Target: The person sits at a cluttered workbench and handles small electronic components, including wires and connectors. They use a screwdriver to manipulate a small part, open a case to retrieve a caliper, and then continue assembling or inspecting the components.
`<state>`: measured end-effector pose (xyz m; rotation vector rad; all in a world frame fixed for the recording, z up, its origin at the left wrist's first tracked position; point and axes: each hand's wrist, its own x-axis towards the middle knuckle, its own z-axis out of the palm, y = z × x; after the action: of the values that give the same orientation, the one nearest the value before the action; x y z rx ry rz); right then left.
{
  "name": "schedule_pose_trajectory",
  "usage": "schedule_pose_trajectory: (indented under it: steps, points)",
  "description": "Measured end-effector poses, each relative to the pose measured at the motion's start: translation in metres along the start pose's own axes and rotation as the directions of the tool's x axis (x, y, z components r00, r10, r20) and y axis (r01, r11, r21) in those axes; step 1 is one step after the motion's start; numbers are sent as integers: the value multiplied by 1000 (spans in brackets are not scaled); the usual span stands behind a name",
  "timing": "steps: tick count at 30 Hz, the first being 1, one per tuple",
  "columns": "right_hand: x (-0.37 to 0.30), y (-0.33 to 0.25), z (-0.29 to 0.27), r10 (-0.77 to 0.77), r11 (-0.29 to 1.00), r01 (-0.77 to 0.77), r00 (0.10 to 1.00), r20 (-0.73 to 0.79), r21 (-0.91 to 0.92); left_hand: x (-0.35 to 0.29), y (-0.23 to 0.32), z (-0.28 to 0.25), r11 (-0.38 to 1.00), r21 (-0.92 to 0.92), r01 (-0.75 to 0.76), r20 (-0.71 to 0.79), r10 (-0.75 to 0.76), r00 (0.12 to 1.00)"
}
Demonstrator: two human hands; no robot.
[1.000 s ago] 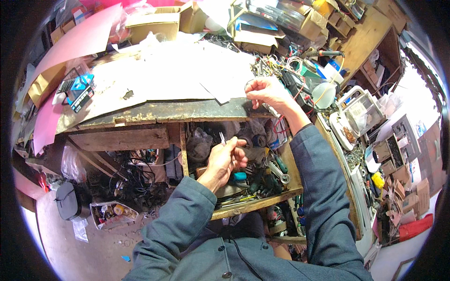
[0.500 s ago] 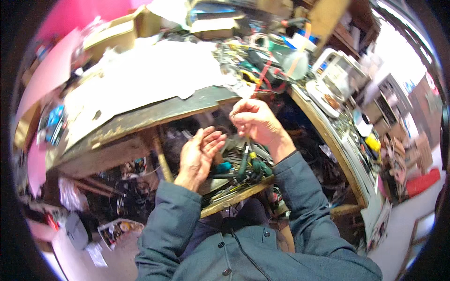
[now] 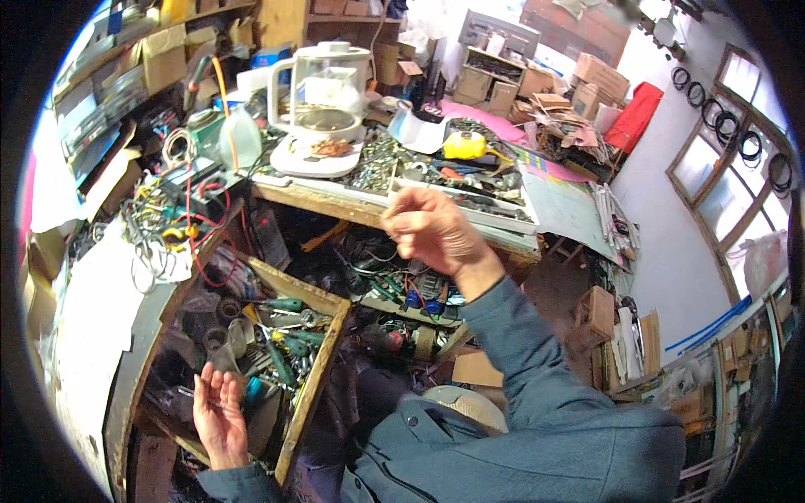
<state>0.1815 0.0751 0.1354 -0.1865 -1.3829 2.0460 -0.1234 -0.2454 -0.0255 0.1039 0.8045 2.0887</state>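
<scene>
My right hand (image 3: 436,230) is raised in front of the right bench's edge, close to a white tray (image 3: 503,220) of small tools. Its thumb and fingertips are pinched together; anything between them is too small to make out. My left hand (image 3: 220,419) is held palm up with fingers apart and nothing visible in it. It hovers over an open wooden drawer (image 3: 314,381). Inside the drawer lie green-handled screwdrivers (image 3: 281,365), clear plastic cups (image 3: 239,331) and other tools. On the right bench stands a clear jug appliance (image 3: 327,92) with a white handle and base.
A yellow tape measure (image 3: 465,145) lies behind the tray. Tangled red wires (image 3: 201,226) and scissors (image 3: 144,267) lie on the left bench. A second drawer of tools (image 3: 402,285) sits below the right bench. Cardboard boxes (image 3: 599,80) are stacked at the back right.
My view has swung right toward the other bench. My hands have moved apart: the right hand is now before the right bench, the left remains over the drawer.
</scene>
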Motion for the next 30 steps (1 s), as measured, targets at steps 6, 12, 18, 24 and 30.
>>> schedule_pose_trajectory:
  steps: [6, 12, 18, 24, 30]
  points:
    - [-56, -99, -68, -86, 941, -3, 966, -244, -340, -17, -13, 22, 833, 549, -74, 11, 82, 997]
    - [-83, -158, -116, -168, 839, -63, 915, -368, -540, -30, -35, 25, 355, 928, -114, 142, -51, 989]
    - [-91, -168, -136, -192, 681, -190, 886, -423, -707, -38, -55, 70, -36, 965, -258, 250, -156, 956]
    - [-87, -169, -148, -142, 609, -307, 865, -482, -731, -17, -88, 113, -353, 763, -541, 555, -70, 829]
    - [-84, -172, -149, -141, 546, -365, 847, -512, -754, 11, -117, 130, -542, 638, -547, 565, -154, 811]
